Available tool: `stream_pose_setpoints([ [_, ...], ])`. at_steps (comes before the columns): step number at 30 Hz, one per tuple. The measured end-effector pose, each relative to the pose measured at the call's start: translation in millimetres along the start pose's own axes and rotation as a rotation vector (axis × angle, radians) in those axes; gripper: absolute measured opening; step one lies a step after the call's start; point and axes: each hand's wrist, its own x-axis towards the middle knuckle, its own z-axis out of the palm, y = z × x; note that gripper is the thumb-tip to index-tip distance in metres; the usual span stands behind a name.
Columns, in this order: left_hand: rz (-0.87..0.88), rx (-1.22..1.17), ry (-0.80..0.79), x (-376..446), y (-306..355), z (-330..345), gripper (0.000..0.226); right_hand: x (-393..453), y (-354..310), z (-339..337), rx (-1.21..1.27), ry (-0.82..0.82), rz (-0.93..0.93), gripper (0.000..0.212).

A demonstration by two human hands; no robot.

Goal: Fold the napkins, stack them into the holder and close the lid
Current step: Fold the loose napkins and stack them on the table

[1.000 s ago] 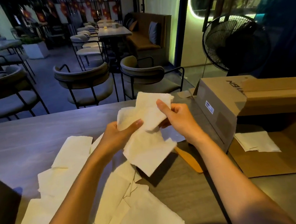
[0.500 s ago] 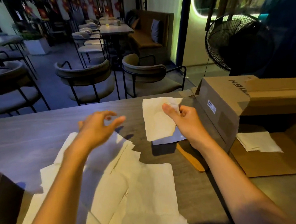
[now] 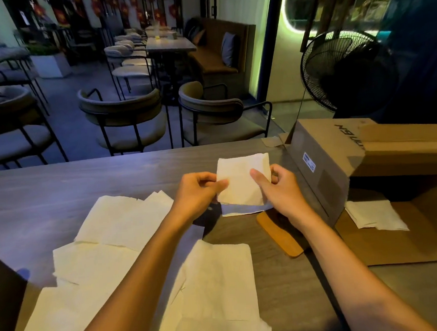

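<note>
A pale cream, unpatterned napkin (image 3: pixel 242 181) is held above a table (image 3: pixel 59 192) of grey-brown wood grain. Under its lower edge shows a strip of bluish-white paper (image 3: pixel 243 209). More cream napkins (image 3: pixel 215 282) lie spread toward the table's near left corner. An orange-tan flat piece (image 3: pixel 279 234) lies near the table's right edge. The cardboard box (image 3: pixel 323 158) at the right edge is plain brown, with black lettering on top and a small white label with blue marks on its side. White napkins (image 3: pixel 373 215) lie on its brown flap. The fan (image 3: pixel 345 71) beyond the far right corner is black.
</note>
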Motion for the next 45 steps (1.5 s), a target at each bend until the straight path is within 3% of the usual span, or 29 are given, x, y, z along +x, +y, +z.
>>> stream_pose_setpoints([
  [2, -0.021, 0.1, -0.02, 7.9, -7.8, 5.1, 0.011, 8.8, 4.7, -2.4, -0.146, 0.076, -0.008, 0.029],
  [7, -0.08, 0.216, -0.009, 18.2, -36.8, 10.8, 0.015, 20.2, 17.4, -1.3, -0.458, 0.065, 0.069, 0.051],
  [16, 0.059, 0.406, 0.045, 15.8, -45.0, 17.5, 0.065, 24.5, 39.0, 6.3, -0.671, 0.178, -0.037, 0.04],
  [19, 0.109, 0.528, 0.042, 14.7, -33.4, 8.4, 0.044, 13.1, 27.9, 7.9, -0.722, 0.244, -0.11, 0.041],
  [21, 0.116, 0.584, -0.02, 14.3, -22.8, -6.0, 0.023, -9.7, 10.9, 11.0, -0.631, 0.13, -0.207, 0.04],
  [23, 0.111, 0.554, -0.13, 11.5, -17.3, -17.6, 0.021, -38.8, -6.0, 14.6, -0.621, -0.235, -0.209, 0.038],
  [25, 0.101, 0.501, -0.175, 8.5, -19.3, -20.8, 0.019, -57.8, -10.1, 17.6, -0.788, -0.57, -0.178, 0.037],
  [27, 0.089, 0.478, -0.198, 4.2, -23.3, -17.0, 0.021, -62.9, -8.9, 17.1, -0.837, -0.657, -0.181, 0.03],
  [32, 0.043, 0.317, -0.312, -12.9, -3.3, -9.5, 0.059, -51.3, -33.3, 1.1, -0.607, -0.538, -0.166, 0.021],
  [33, 0.034, 0.263, -0.347, -15.6, 0.7, -11.6, 0.056, -45.3, -37.5, -2.3, -0.536, -0.476, -0.185, 0.02],
  [36, 0.046, 0.186, -0.448, -14.0, -1.2, -19.0, 0.013, -19.3, -40.2, -10.5, -0.478, -0.287, -0.283, 0.016],
  [41, 0.093, 0.094, -0.172, -0.2, -20.1, -5.2, 0.042, 27.7, -26.2, -7.3, -0.519, -0.16, -0.315, 0.014],
  [45, 0.035, 0.161, -0.138, 7.2, -34.4, 5.3, 0.038, 53.7, -4.2, -1.5, -0.574, -0.191, -0.339, 0.012],
])
